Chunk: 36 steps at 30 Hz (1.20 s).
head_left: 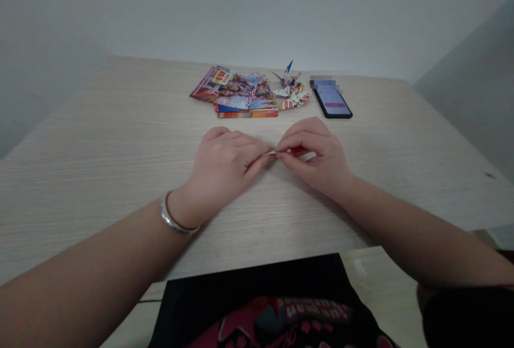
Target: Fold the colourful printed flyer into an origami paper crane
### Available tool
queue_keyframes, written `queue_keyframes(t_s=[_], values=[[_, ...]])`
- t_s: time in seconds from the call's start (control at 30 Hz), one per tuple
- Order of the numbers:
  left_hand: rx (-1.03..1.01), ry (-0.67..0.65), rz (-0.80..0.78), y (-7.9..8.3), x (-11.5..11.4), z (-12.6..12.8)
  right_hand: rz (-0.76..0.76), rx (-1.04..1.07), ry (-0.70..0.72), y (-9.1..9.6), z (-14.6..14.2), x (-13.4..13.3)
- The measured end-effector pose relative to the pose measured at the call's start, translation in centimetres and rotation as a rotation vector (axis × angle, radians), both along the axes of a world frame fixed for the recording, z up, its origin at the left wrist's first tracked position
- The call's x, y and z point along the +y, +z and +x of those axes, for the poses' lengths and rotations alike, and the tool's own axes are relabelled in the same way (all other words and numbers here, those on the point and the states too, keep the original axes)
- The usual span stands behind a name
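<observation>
Between my two hands, just above the table, is a small folded piece of paper (271, 153), thin and pale, with a bit of red showing inside my right hand. My left hand (227, 160) pinches its left end between thumb and fingers; a silver bangle sits on that wrist. Thumb and fingertips of my right hand (311, 150) close on the other end. The fingertips of both hands nearly meet. Most of the paper is hidden by my fingers, so its folded shape cannot be made out.
Colourful printed leaflets (236, 91) lie in a loose pile beyond my hands. Beside them stand several folded paper cranes (295, 93). A phone (332, 99) with a lit screen lies to their right. The pale wooden table (100, 134) reaches back to the wall.
</observation>
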State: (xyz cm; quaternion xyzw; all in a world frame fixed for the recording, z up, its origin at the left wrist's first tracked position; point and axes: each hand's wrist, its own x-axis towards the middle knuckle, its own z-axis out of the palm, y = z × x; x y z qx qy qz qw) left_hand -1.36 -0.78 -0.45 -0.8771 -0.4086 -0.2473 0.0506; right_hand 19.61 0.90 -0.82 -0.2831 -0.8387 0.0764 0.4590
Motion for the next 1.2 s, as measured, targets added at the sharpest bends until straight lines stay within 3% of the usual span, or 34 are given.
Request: queue_keyframes(t_s=[0.17, 0.53, 1.2], values=[[-0.076, -0.049, 0.073, 0.1, 0.0, 0.0, 0.019, -0.009, 0.016, 0.0, -0.2, 0.1], [-0.036, -0.067, 0.148, 0.6, -0.2, -0.1, 0.023, 0.006, 0.028, 0.1, -0.1, 0.0], [-0.086, -0.044, 0.136, 0.7, -0.2, -0.4, 0.029, -0.017, -0.069, 0.1, 0.5, 0.1]])
